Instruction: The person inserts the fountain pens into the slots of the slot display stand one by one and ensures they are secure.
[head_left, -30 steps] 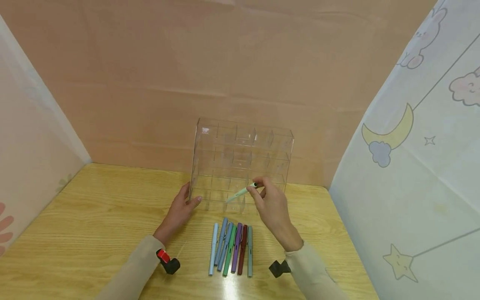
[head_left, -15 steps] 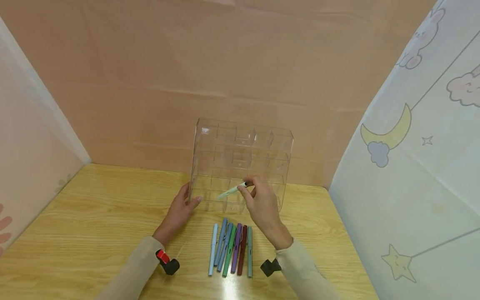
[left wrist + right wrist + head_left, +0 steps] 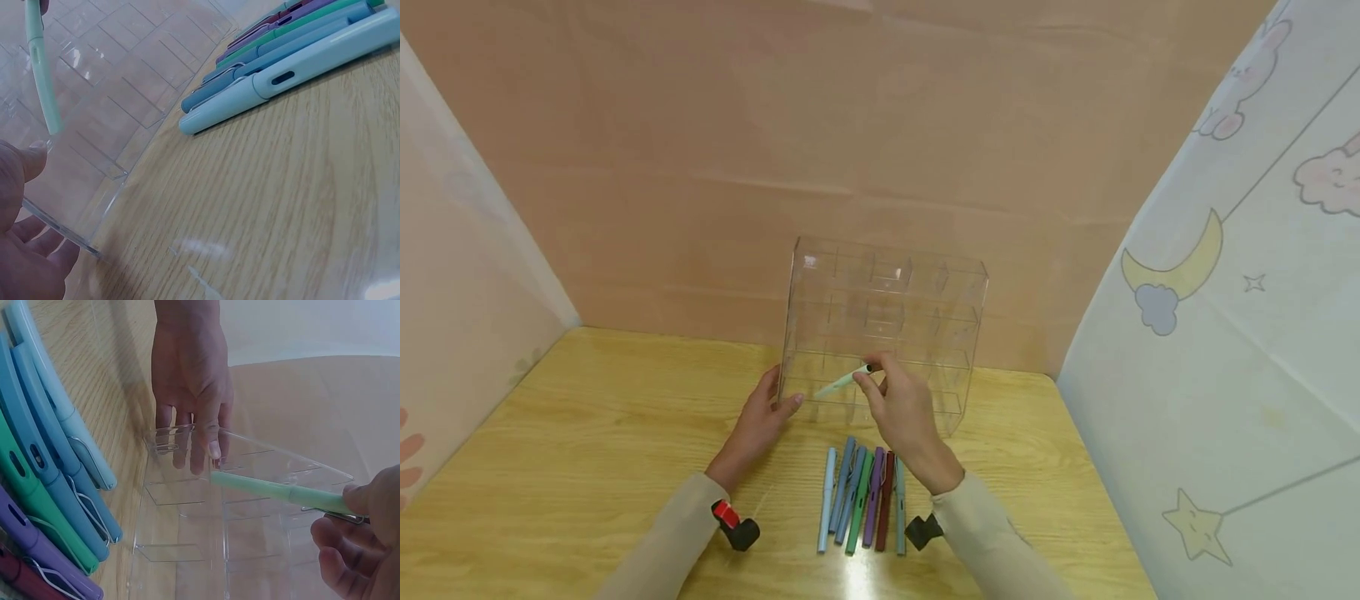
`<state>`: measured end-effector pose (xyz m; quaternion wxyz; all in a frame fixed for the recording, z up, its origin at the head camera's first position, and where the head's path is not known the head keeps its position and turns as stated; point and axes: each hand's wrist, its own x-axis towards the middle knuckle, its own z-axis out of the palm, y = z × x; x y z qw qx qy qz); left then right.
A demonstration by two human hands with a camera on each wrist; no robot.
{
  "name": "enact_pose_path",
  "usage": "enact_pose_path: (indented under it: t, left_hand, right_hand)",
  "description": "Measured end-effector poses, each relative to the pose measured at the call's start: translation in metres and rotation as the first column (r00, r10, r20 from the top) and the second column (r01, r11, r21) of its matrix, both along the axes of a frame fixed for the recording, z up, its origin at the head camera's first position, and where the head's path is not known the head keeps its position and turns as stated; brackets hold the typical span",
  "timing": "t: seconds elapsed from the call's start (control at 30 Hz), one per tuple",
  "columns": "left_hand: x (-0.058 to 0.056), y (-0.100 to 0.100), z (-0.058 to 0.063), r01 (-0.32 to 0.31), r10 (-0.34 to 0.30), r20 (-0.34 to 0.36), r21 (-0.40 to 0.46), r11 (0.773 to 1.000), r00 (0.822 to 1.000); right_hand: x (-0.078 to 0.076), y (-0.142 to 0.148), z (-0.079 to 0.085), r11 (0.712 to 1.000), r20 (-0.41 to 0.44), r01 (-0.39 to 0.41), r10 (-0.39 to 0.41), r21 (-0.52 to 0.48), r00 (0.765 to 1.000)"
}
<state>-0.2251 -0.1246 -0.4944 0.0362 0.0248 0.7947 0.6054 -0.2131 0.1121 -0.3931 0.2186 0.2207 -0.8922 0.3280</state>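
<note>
A clear plastic rack (image 3: 887, 312) divided into small compartments stands upright at the table's back. My left hand (image 3: 763, 422) grips its lower left side, thumb in front and fingers behind the wall, as the right wrist view shows. My right hand (image 3: 902, 410) pinches a mint green pen (image 3: 841, 383) near its clip end, using thumb and fingertips. The pen slants down to the left across the rack's lower rows. In the right wrist view, the free end of the pen (image 3: 250, 485) appears close to the left thumb.
Several capped pens (image 3: 861, 500) lie side by side on the wooden table (image 3: 625, 450), just before the rack: light blue, blue, green, purple, dark red and grey-green. An orange-brown cloth (image 3: 700, 167) hangs behind; a patterned white sheet (image 3: 1210, 358) borders the right side.
My right hand has moved left with the mint green pen, bringing its free end towards the rack's left side. My left hand keeps its grip, and the pens on the table lie as before.
</note>
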Motion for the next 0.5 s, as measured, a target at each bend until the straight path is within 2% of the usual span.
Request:
enact_pose_path:
  t: [0.3,0.5]
  left_hand:
    - [-0.005,-0.002,0.004,0.009,-0.009,-0.005,-0.014,1.0,1.0]
    - [-0.009,-0.005,0.002,0.011,-0.011,-0.007,-0.007,1.0,1.0]
  right_hand:
    - [-0.007,-0.012,-0.007,0.998,-0.036,-0.005,0.008,0.069,0.999]
    - [-0.011,-0.019,-0.016,0.997,-0.045,-0.018,0.021,0.078,0.999]
